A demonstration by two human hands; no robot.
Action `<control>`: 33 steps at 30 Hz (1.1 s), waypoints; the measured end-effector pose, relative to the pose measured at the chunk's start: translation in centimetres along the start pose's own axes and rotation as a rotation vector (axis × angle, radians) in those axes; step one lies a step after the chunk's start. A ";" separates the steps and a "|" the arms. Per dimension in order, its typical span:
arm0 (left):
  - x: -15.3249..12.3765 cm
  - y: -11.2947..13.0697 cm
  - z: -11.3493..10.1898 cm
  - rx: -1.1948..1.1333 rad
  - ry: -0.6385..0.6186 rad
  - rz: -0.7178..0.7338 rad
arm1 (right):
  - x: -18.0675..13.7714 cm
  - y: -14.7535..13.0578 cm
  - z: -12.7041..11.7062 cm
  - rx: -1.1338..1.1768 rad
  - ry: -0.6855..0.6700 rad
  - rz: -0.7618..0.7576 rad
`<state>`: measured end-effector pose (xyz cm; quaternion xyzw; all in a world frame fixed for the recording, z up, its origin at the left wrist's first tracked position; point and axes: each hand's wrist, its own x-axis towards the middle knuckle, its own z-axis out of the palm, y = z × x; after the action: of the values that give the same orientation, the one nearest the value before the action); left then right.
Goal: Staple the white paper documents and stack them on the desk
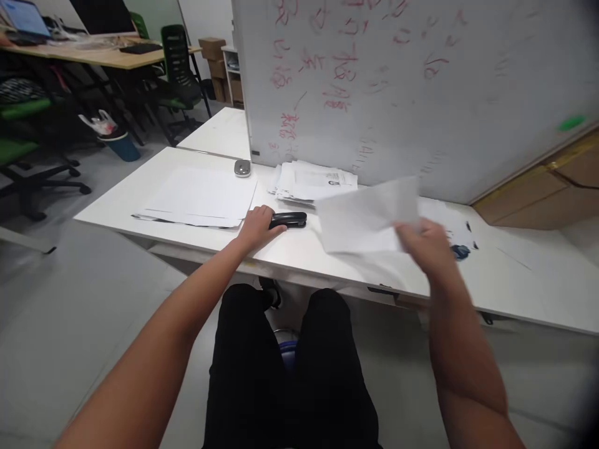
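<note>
My left hand (257,228) rests on the desk with its fingers round the rear end of a black stapler (292,219), which lies flat on the white top. Lifted above the desk, a white sheet of paper (362,218) is pinched at its right edge by my right hand (423,243). The sheet is bent and a little blurred. To the left of my left hand lies a spread of white papers (201,196). Behind the lifted sheet sits a stack of printed papers (311,181), its right part hidden.
A whiteboard (397,112) with red writing stands along the desk's back edge. At the back lies a computer mouse (242,168). More papers (440,215) and a dark blue item (460,251) are at right, near a cardboard box (538,187). The white desk (528,287) extends right.
</note>
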<state>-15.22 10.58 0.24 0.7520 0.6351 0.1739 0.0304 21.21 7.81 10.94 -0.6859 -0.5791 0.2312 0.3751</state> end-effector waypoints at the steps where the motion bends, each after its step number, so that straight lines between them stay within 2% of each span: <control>1: 0.2 0.0 0.1 -0.001 -0.005 -0.003 | 1.1 -0.9 -0.2 0.041 0.123 -0.046; 2: 0.4 -0.1 0.2 -0.003 -0.007 -0.003 | 2.4 -1.8 0.2 0.098 0.212 -0.106; 3: 0.5 -0.1 0.1 -0.006 -0.007 -0.003 | 3.8 -2.6 1.1 0.140 0.227 -0.150; 5: 0.5 0.0 -0.1 -0.014 -0.013 -0.002 | 6.8 -4.0 4.2 0.120 0.073 -0.169; 8: 0.2 0.3 -0.6 -0.031 -0.052 -0.010 | 10.3 -5.4 10.2 -0.160 -0.079 -0.147; 10: 0.0 0.6 -0.8 -0.046 -0.076 -0.031 | 11.2 -5.3 13.2 -0.366 -0.084 -0.150; 12: -0.1 0.5 -0.4 -0.085 -0.091 -0.058 | 11.5 -4.2 14.9 -0.500 -0.055 -0.133; 14: 0.1 0.1 0.3 -0.144 -0.087 -0.081 | 11.8 -2.2 15.1 -0.515 0.025 -0.114; 17: 0.2 -0.4 1.0 -0.263 -0.087 -0.106 | 11.8 1.6 13.0 -0.570 0.114 -0.178; 20: 0.0 0.1 0.4 -0.339 -0.078 -0.116 | 10.6 5.3 10.1 -0.566 0.045 -0.104; 23: -0.4 1.4 -0.9 -0.298 -0.109 -0.140 | 9.1 8.1 8.7 -0.529 -0.011 -0.071; 25: -0.6 2.1 -1.6 -0.249 -0.116 -0.140 | 8.6 9.0 8.9 -0.573 0.059 -0.051; 29: -0.6 2.5 -1.8 -0.221 -0.098 -0.133 | 9.0 9.1 10.1 -0.701 0.145 -0.173; 33: -0.3 2.2 -1.6 -0.172 -0.123 -0.146 | 10.1 9.2 10.8 -0.740 0.145 -0.044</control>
<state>-13.68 9.56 2.23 0.7078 0.6677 0.1786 0.1459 21.06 19.76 -1.63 -0.7771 -0.6099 -0.0507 0.1469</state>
